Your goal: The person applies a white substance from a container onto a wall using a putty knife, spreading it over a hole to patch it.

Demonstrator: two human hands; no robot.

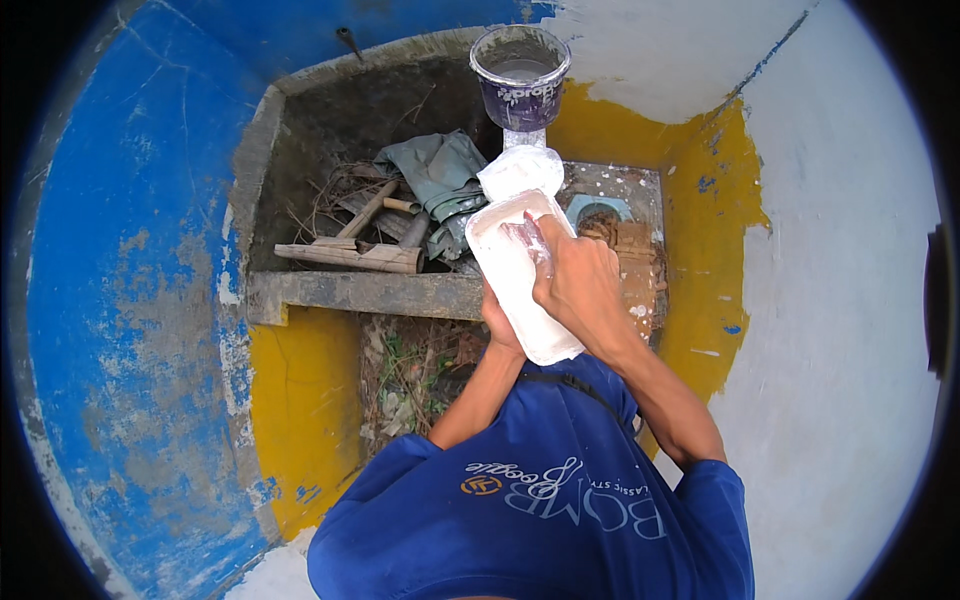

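A long white paint tray (534,322), coated inside with white paint, is tilted in front of my body. My left hand (498,322) grips its left side, with the fingers partly hidden beneath it. Over the tray's right side, my right hand (584,278) reaches in with its fingers bent down into the paint. White smears cover those fingers and a pale, streaked shape by them; whether it is a tool or paint-covered fingers is unclear. Just beyond the tray lies a rounded white paint-covered piece (524,170).
A purple paint bucket (520,92) stands at the far side. To the left, a concrete basin (370,292) holds bamboo (352,256), sticks and a grey-green sheet (434,165). A blue wall (130,300) rises left, a half-painted white and yellow wall (720,250) right.
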